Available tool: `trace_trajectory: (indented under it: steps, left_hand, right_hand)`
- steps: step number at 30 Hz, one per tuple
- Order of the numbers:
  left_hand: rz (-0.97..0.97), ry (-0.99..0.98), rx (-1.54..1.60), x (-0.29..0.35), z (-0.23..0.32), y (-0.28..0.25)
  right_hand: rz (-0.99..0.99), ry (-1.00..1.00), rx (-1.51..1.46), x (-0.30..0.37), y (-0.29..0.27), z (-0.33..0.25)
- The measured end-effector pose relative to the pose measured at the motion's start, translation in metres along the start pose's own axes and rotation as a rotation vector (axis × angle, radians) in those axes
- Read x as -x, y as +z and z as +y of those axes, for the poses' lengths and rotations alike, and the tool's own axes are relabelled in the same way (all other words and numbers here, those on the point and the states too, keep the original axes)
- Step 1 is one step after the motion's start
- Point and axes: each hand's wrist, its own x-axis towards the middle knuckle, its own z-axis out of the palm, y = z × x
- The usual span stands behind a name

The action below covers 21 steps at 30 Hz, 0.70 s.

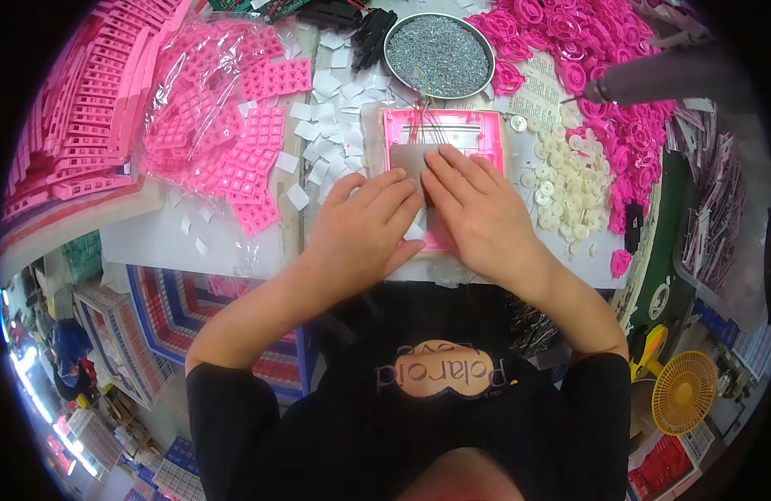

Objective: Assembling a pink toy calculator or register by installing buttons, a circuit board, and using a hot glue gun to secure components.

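Directly in front of me lies a shallow pink plastic casing (391,125), with a silvery slotted part inside its far end. A flat grey-brown plate (410,157) covers part of the casing. Thin coloured wires (425,122) run from beyond it. My left hand (365,219) rests its outstretched fingers on the plate's left side, thumb pointing toward the near edge. My right hand (483,210) lies flat with its fingertips on the plate's right side. Both palms hide much of the near part of the casing, where a small white piece shows between them.
Left are bagged pink keypads (256,154), stacked pink frames (76,125) and scattered white squares (325,150). A round tray of screws (440,54) stands beyond the casing. Right are cream discs (569,196), pink rings (561,42) and a dark screwdriver-like tool (653,79) overhanging the table.
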Motion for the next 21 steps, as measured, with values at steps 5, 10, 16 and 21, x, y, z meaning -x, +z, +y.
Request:
trace_trajectory:
  steps: [5, 10, 16, 21]
  left_hand:
    - [-0.015, 0.014, 0.06, -0.009, -0.005, -0.007]
    - [-0.185, -0.119, 0.395, -0.07, -0.061, -0.052]
    - [-0.178, -0.052, -0.343, -0.185, -0.115, -0.016]
    - [-0.087, 0.166, -0.53, -0.203, -0.124, -0.002]
  right_hand:
    - [-0.091, 0.062, 0.054, -0.005, -0.002, -0.012]
    - [-0.106, 0.049, 0.116, -0.009, -0.003, -0.011]
    - [-0.085, 0.041, 0.108, -0.012, -0.003, -0.015]
    - [-0.061, 0.064, 0.051, -0.009, -0.004, -0.014]
